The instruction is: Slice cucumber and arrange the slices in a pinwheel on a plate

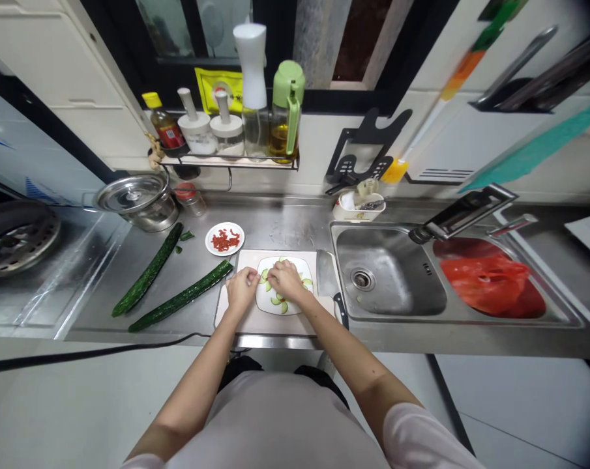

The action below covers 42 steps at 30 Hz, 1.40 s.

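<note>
A white plate point(263, 301) with several thin cucumber slices point(278, 301) sits on a white cutting board point(240, 260) at the counter's front edge. My left hand point(242, 286) rests at the plate's left rim, fingers curled together. My right hand point(287, 279) hovers over the plate's middle, fingers bent down onto the slices. What either hand pinches is hidden. A cleaver point(328, 277) lies on the board's right side, blade away from me.
Two whole cucumbers point(150, 268) point(182, 296) lie left of the board. A small plate of red bits point(225, 239) stands behind it. A sink point(387, 273) and a red bag in a basin point(487, 283) are to the right. A pot point(138, 198) and bottle shelf point(226, 156) are at the back.
</note>
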Each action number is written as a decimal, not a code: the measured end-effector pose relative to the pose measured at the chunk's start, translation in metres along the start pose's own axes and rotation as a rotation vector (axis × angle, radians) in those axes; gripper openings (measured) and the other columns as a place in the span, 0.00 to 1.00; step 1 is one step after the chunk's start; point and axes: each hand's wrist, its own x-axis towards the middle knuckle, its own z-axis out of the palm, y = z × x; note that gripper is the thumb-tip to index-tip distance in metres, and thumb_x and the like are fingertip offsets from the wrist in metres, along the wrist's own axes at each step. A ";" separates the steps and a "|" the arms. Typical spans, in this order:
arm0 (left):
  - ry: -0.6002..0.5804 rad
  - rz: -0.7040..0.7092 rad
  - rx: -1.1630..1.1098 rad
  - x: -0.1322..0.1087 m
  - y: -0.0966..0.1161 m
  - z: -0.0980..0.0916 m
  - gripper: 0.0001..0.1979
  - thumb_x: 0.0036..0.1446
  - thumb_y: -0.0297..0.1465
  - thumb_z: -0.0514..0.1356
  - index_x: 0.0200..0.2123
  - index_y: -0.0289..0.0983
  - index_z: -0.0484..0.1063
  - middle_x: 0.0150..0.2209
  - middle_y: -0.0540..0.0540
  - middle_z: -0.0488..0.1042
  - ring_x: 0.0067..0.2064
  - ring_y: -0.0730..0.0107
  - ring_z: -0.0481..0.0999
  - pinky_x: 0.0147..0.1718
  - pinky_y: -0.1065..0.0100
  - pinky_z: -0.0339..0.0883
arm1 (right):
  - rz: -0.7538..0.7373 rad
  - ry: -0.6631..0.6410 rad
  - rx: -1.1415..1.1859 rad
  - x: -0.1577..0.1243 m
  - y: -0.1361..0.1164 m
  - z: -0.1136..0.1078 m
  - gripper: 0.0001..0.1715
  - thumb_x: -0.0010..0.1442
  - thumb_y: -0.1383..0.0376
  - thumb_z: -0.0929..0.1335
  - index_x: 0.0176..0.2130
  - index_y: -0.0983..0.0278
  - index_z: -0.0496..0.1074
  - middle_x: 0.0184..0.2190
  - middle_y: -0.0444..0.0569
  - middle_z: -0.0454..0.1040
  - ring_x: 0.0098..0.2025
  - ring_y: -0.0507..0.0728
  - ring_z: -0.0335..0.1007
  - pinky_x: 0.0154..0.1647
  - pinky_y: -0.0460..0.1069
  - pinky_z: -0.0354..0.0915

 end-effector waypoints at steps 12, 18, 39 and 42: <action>-0.054 0.002 0.097 0.003 0.003 0.008 0.09 0.58 0.37 0.57 0.37 0.40 0.74 0.35 0.48 0.77 0.42 0.63 0.73 0.41 0.64 0.53 | -0.020 -0.013 -0.042 0.003 0.000 0.005 0.14 0.64 0.63 0.62 0.36 0.62 0.76 0.38 0.52 0.70 0.44 0.59 0.57 0.43 0.51 0.49; -0.072 0.016 0.126 0.005 0.005 0.013 0.09 0.58 0.37 0.57 0.37 0.41 0.74 0.35 0.47 0.77 0.41 0.62 0.73 0.41 0.64 0.53 | -0.019 -0.024 -0.073 0.003 -0.001 0.005 0.14 0.64 0.63 0.62 0.36 0.63 0.76 0.38 0.53 0.70 0.45 0.60 0.57 0.44 0.52 0.49; -0.095 0.026 0.192 0.008 0.002 0.022 0.08 0.58 0.37 0.58 0.36 0.41 0.74 0.35 0.47 0.76 0.42 0.61 0.72 0.41 0.64 0.54 | 0.036 -0.029 -0.069 0.006 -0.004 0.009 0.14 0.64 0.63 0.62 0.36 0.64 0.75 0.39 0.53 0.71 0.45 0.60 0.58 0.44 0.52 0.50; -0.097 0.022 0.191 0.008 0.003 0.022 0.08 0.58 0.37 0.58 0.36 0.41 0.74 0.36 0.46 0.76 0.42 0.61 0.72 0.41 0.64 0.54 | 0.037 -0.027 -0.073 0.005 -0.004 0.009 0.14 0.64 0.64 0.61 0.36 0.63 0.75 0.39 0.52 0.71 0.45 0.60 0.58 0.44 0.52 0.50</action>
